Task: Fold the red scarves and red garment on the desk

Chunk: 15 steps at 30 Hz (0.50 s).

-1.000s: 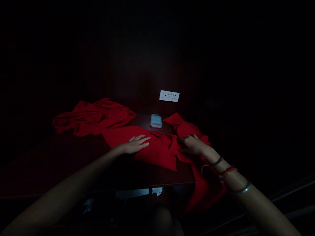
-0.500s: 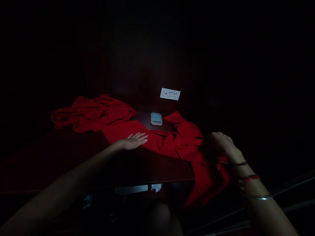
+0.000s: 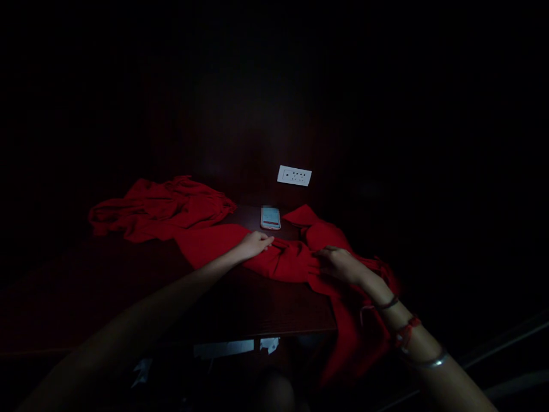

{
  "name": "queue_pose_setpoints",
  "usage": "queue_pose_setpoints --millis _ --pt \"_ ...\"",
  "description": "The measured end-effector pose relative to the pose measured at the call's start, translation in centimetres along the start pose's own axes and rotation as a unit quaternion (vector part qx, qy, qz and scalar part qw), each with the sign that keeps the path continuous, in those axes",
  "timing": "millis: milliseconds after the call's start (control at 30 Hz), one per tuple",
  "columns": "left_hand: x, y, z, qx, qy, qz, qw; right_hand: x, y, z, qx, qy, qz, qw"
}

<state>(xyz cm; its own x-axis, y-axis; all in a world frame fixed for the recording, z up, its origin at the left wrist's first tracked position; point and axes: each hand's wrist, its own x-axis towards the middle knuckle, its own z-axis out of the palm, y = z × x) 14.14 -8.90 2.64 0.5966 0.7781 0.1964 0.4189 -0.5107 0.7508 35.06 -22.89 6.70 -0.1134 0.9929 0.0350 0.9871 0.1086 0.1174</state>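
Note:
A long, crumpled red cloth (image 3: 291, 263) lies across the dark tabletop, bunched at the left and hanging over the front edge at the right. My left hand (image 3: 255, 244) is closed at the cloth's upper edge, its fingers pinching the fabric. Bent fingers of my right hand (image 3: 338, 264) grip the cloth's folds a little farther right; the fingertips are partly lost in shadow. Behind my left hand lies a phone (image 3: 270, 218) with its screen lit.
A white socket plate (image 3: 294, 175) is on the dark wall behind the table (image 3: 257, 312). Pale paper-like pieces (image 3: 225, 348) show below the table's front edge. Most of the surroundings are too dark to make out.
My left hand, flat with fingers spread before, has slid right and closed on the cloth. My right hand has moved left from the cloth's right end to its folds. The view tilts slightly upward.

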Motion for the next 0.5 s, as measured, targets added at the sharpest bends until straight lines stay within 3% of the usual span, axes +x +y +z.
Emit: queue_pose_setpoints --millis 100,200,300,500 --pt "1.5 2.3 2.2 -0.080 -0.030 -0.063 0.994 0.3 -0.8 0.5 -0.028 0.042 0.014 0.999" --pt "2.0 3.8 3.2 -0.208 -0.033 -0.162 0.964 -0.2 -0.7 0.5 -0.048 0.096 0.032 0.994" --pt "1.8 4.2 2.8 -0.279 -0.029 -0.212 0.936 -0.8 -0.4 0.5 -0.082 0.115 0.062 0.988" --pt "0.7 3.6 1.5 -0.358 -0.027 -0.224 0.906 -1.0 -0.2 1.4 -0.132 0.078 0.091 0.984"
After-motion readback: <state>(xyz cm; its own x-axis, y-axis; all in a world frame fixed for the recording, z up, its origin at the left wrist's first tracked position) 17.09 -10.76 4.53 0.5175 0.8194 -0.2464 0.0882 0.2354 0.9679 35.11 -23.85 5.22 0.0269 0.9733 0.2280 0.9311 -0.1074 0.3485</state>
